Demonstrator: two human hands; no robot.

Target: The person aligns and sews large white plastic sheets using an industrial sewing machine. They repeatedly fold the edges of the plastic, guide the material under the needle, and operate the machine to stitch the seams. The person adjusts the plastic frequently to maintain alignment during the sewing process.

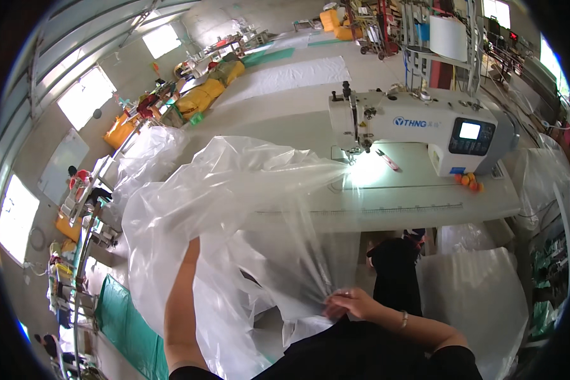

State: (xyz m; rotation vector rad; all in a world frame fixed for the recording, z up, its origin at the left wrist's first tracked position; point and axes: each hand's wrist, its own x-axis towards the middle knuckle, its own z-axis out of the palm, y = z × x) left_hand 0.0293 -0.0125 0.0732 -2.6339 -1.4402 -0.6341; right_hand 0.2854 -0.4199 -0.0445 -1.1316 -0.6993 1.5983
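A big translucent plastic sheet (234, 171) spreads in loose folds over the left part of the sewing table and hangs down over my lap. One corner of it runs to the needle area of a white sewing machine (405, 123), where a lamp shines. My right hand (351, 304) is closed on a gathered edge of the sheet, close to my body below the table edge. Creases fan out from that grip. My left forearm (182, 297) reaches up into the sheet at the left; the folds cover the left hand, so its fingers are hidden.
A pair of red-handled thread snips (388, 161) lies beside the needle. Small orange balls (469, 182) sit near the machine's base. More plastic sheeting (478, 304) hangs at the right. A large white thread cone (448, 38) stands behind the machine. Yellow sacks (199, 98) line the left wall.
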